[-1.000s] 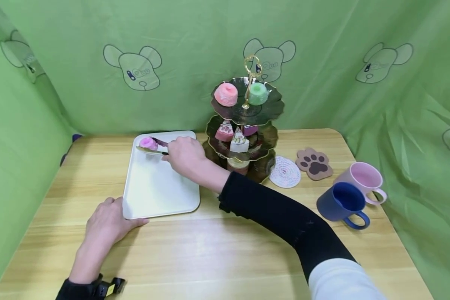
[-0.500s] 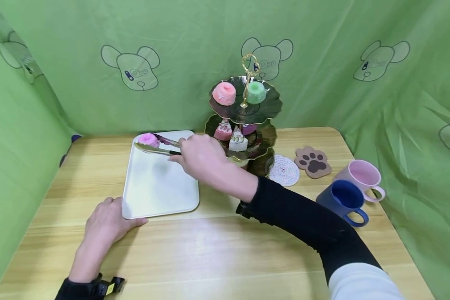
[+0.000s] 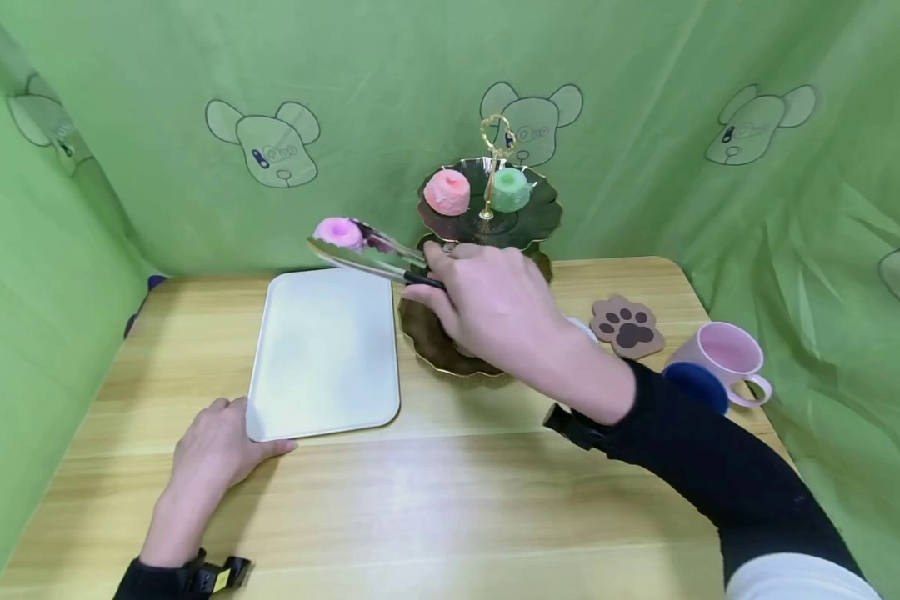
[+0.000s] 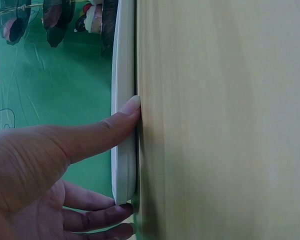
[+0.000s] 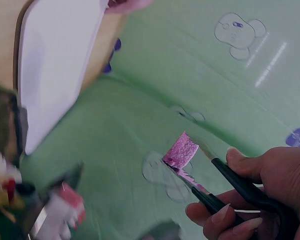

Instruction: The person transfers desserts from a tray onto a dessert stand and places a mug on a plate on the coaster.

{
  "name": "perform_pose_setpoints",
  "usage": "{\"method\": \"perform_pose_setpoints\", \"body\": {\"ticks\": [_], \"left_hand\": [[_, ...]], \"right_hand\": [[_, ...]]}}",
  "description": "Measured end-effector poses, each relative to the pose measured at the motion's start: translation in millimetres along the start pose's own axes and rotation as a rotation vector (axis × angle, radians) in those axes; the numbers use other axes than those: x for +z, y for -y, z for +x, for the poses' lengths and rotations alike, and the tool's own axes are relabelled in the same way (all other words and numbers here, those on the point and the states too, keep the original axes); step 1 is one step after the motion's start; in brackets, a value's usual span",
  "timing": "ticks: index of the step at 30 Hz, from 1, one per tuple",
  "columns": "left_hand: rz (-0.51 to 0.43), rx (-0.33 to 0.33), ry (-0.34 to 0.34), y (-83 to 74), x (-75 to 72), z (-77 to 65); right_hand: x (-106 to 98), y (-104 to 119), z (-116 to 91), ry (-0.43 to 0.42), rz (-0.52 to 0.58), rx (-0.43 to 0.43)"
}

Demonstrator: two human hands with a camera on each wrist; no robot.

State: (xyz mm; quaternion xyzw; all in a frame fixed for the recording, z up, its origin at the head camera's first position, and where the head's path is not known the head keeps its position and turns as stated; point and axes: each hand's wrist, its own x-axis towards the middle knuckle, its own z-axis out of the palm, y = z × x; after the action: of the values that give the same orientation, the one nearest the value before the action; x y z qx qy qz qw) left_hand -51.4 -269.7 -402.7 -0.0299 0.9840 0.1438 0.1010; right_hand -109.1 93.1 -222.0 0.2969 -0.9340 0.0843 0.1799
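In the head view my right hand (image 3: 495, 296) grips black-handled metal tongs (image 3: 378, 258). A small round pink-purple toy cake (image 3: 339, 232) with a dimpled top sits between the tong ends, raised above the far edge of the white tray (image 3: 322, 358). The right wrist view shows the purple cake (image 5: 181, 150) clasped by the tongs (image 5: 240, 185), thumb and fingers around the handles. My left hand (image 3: 213, 446) rests at the tray's near-left corner. In the left wrist view its straight thumb (image 4: 97, 132) touches the tray's side (image 4: 122, 165), and the other fingers reach the corner.
A tiered dark stand (image 3: 487, 225) with gold rims carries a pink cake (image 3: 447, 192) and a green cake (image 3: 511, 190) on top; my hand hides much of the lower tiers. Rightward lie a paw-shaped coaster (image 3: 627, 325), a pink mug (image 3: 720, 354) and a partly covered blue mug (image 3: 696, 385).
The tongs have lifted the purple cake off the tray and carried it up and right, toward the stand. My left hand stays at the tray corner.
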Motion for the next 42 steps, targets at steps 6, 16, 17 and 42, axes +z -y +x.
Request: {"method": "perform_pose_setpoints", "body": {"ticks": [6, 16, 17, 42], "left_hand": [[0.006, -0.014, 0.014, 5.6, 0.5, 3.1], [0.011, -0.017, 0.007, 7.7, 1.5, 4.7], [0.011, -0.018, 0.005, 7.7, 1.2, 5.0], [0.035, -0.027, 0.018, 9.5, -2.6, 7.6]], "right_hand": [[-21, -9, -10, -0.030, 0.002, 0.018], [-41, -28, -22, -0.058, -0.013, 0.035], [-42, -31, -24, -0.059, -0.016, 0.041], [-55, -74, -48, 0.021, -0.097, 0.102]]}}
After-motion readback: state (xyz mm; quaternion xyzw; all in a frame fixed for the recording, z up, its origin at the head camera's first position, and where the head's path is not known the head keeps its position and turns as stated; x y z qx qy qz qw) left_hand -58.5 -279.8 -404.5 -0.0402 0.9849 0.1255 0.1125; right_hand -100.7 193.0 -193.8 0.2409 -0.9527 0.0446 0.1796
